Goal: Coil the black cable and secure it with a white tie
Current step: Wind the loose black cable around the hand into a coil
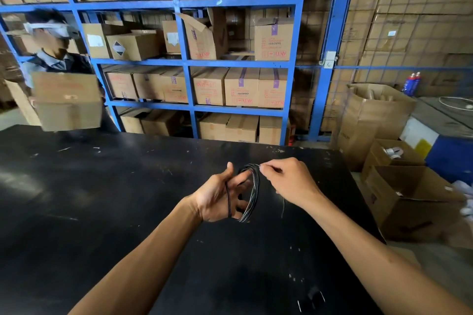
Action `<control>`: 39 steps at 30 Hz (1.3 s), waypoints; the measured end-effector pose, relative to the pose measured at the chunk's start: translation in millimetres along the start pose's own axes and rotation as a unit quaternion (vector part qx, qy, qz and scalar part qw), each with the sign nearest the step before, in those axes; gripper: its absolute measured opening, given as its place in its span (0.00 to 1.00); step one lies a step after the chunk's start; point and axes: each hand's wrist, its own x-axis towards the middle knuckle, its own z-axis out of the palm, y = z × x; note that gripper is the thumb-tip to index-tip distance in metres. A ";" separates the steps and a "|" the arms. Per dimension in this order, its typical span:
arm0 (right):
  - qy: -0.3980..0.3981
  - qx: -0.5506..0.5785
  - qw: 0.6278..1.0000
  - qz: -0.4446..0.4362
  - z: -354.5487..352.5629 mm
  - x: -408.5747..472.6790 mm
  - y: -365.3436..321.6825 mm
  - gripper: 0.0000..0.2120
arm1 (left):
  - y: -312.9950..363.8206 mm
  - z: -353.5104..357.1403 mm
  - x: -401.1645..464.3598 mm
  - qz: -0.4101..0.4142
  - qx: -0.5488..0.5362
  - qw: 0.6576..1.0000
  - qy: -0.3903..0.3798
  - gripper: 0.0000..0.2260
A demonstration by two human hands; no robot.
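The black cable (pixel 254 193) hangs as a coil of several loops around the fingers of my left hand (pixel 218 197), which is held palm-up above the black table (pixel 102 199). My right hand (pixel 289 179) pinches the top of the coil between thumb and forefinger, where a small pale tip shows. A thin loose strand (pixel 283 206) trails down below my right hand; I cannot tell whether it is the cable's end or the white tie.
Blue shelving (pixel 189 64) full of cardboard boxes stands behind the table. A person carrying a cardboard box (pixel 66 100) is at the far left. Open cartons (pixel 409 199) sit on the floor right of the table. A small dark clip (pixel 311 298) lies near the table's front edge.
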 end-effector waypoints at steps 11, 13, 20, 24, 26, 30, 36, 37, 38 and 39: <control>0.043 0.201 0.975 0.089 17.0 -15.0 9.1 0.12 | 1.7 13.0 11.0 0.067 -0.076 0.995 0.010 0.27; 0.043 0.187 0.977 0.087 14.0 -15.6 10.5 0.12 | 0.2 15.5 12.7 0.062 -0.075 0.995 0.014 0.28; 0.022 0.148 0.983 0.103 5.0 -15.1 2.2 0.08 | -0.7 26.8 16.1 0.054 -0.043 0.997 0.045 0.28; 0.012 0.078 0.992 0.097 3.8 -14.7 -3.2 0.06 | -0.5 25.9 20.8 0.049 -0.035 0.996 0.068 0.27; 0.012 0.061 0.992 0.113 6.2 -12.2 -2.6 0.06 | -2.1 26.8 22.5 0.043 -0.028 0.996 0.072 0.27; 0.003 0.125 0.975 0.183 8.1 -7.3 -0.8 0.09 | -3.1 26.2 23.4 0.051 -0.012 0.997 0.062 0.30; 0.006 0.232 0.942 0.244 8.8 -5.6 -0.4 0.06 | -1.6 39.7 17.7 0.092 0.140 0.980 0.110 0.31; 0.008 0.242 0.936 0.254 9.2 -4.6 1.7 0.07 | -2.4 43.3 17.1 0.111 0.177 0.969 0.134 0.31; 0.009 0.253 0.931 0.263 10.0 -3.4 4.0 0.07 | -3.6 45.5 17.6 0.139 0.217 0.951 0.172 0.30; 0.011 0.265 0.926 0.268 10.3 -2.8 5.7 0.07 | -5.3 47.1 17.9 0.175 0.250 0.928 0.211 0.29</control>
